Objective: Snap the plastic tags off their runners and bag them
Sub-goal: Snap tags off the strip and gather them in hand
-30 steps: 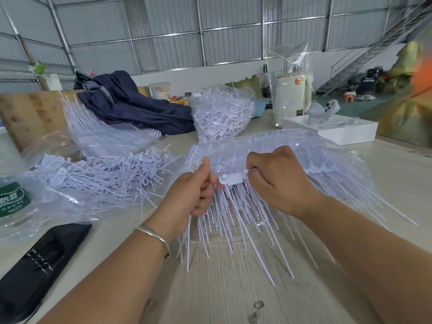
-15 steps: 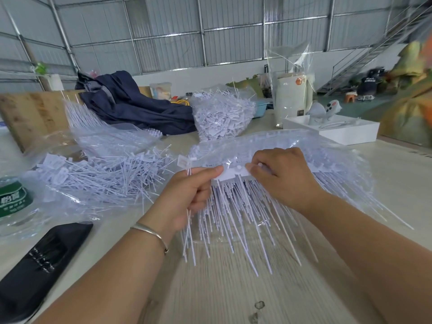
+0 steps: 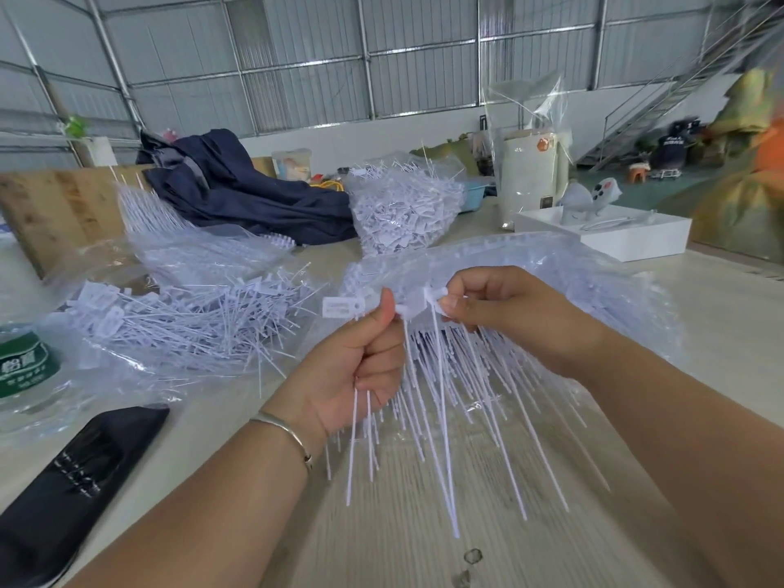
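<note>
Two hands working above the counter (image 3: 424, 524): left hand (image 3: 360, 367) fisted on freed tags (image 3: 339, 308), right hand (image 3: 500, 316) pinching next tag head (image 3: 435, 295); snap close to runner, short twist.

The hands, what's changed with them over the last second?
The left hand has drawn left, gripping a few loose tags with tails hanging below its fist. The right hand has shifted its pinch to the next tag on the runner. The bags and jacket have not moved.
</note>
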### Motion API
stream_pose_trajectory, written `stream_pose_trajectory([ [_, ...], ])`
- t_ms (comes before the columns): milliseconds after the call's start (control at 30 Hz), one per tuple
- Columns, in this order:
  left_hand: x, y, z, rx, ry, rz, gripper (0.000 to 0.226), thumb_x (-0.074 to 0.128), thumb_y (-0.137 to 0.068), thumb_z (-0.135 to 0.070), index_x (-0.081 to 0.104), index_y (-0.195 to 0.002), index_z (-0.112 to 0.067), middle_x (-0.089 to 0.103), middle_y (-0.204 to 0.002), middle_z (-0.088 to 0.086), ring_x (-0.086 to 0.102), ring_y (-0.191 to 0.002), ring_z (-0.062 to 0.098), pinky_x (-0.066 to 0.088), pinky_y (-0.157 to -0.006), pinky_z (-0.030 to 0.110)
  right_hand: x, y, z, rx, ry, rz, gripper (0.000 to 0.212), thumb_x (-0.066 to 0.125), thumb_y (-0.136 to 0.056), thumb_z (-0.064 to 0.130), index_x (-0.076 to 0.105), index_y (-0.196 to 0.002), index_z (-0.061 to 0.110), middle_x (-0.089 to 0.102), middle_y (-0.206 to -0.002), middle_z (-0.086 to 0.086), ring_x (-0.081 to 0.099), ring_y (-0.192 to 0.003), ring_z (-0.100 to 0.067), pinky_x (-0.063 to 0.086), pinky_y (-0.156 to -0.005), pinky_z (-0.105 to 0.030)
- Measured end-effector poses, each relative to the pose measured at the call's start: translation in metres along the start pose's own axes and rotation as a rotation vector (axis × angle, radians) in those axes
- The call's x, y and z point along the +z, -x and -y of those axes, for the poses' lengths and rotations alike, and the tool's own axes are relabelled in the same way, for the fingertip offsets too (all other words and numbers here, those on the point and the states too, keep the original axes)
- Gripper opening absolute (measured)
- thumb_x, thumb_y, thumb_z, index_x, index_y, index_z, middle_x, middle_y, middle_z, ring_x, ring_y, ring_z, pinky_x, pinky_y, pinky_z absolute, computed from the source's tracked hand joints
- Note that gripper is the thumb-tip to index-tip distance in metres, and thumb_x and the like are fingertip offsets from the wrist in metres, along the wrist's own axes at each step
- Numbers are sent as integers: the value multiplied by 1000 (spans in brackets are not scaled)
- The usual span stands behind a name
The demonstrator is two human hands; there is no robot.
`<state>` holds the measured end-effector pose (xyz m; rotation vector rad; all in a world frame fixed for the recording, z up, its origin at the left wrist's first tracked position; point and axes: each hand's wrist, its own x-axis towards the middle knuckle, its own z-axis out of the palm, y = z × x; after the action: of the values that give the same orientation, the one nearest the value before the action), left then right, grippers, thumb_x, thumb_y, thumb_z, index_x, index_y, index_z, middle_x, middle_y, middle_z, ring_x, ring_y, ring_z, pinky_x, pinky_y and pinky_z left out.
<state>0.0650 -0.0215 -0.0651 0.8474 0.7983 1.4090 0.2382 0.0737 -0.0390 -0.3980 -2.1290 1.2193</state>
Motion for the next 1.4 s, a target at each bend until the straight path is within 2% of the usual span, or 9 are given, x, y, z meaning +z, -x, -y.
stream_pose_trajectory([
  [267,6,-4,7,-38,-119,18,36,56,-86,-46,45,-63,-21,27,-48,-11,22,-31,1,19,-29,14,19,-1,2,-25,15,13,48,68,-84,39,52,-78,-6,39,-65,-11,32,-65,-24,28,-68,-35],
  [400,12,-3,10,-73,-185,43,37,65,-76,-57,61,-62,-23,30,-49,-11,22,-36,1,17,-32,14,16,2,0,11,62,-18,67,67,-71,56,54,-80,-9,38,-63,-9,33,-62,-20,28,-66,-33],
  [533,13,-3,7,-72,-179,11,46,52,-79,-63,63,-68,-19,27,-52,-9,21,-36,1,19,-30,14,13,0,-3,-3,88,-63,78,65,-68,62,50,-77,-14,38,-62,-9,34,-59,-18,30,-63,-31],
  [700,10,-3,-1,79,-294,-94,34,67,-78,-49,52,-61,-23,19,-56,-8,16,-40,4,14,-33,17,4,-3,-12,-44,115,-243,53,74,-72,48,49,-62,2,34,-47,11,30,-44,-4,27,-47,-14],
  [767,5,-3,-1,132,-354,-198,26,71,-78,-40,60,-66,-19,24,-56,-7,17,-41,5,13,-35,18,0,-5,-16,-80,140,-307,48,78,-74,42,56,-64,1,40,-47,12,35,-43,-4,30,-46,-14],
  [967,-3,-6,3,188,-507,-466,14,74,-84,-30,71,-81,-16,71,-77,-4,33,-45,7,25,-36,14,2,-8,-25,-49,257,-351,13,78,-78,37,79,-85,26,72,-78,19,57,-56,0,39,-58,-16],
  [1100,-1,-6,5,142,-515,-438,15,72,-86,-26,67,-92,-13,57,-58,-5,33,-39,5,22,-34,14,4,-7,-30,30,314,-329,10,75,-81,36,79,-88,29,71,-83,24,63,-72,4,42,-67,-15],
  [1267,0,-7,4,134,-540,-406,16,72,-84,-19,63,-93,-10,38,-49,-3,27,-39,9,18,-37,17,5,-6,-27,44,303,-300,7,74,-83,27,80,-86,24,70,-74,23,58,-63,11,36,-61,-6],
  [1400,2,-5,2,141,-561,-350,13,72,-81,-13,64,-86,-5,33,-44,0,24,-37,12,18,-38,18,2,-5,-22,73,269,-308,10,72,-78,22,79,-72,26,72,-70,2,65,-67,-19,51,-67,-29],
])
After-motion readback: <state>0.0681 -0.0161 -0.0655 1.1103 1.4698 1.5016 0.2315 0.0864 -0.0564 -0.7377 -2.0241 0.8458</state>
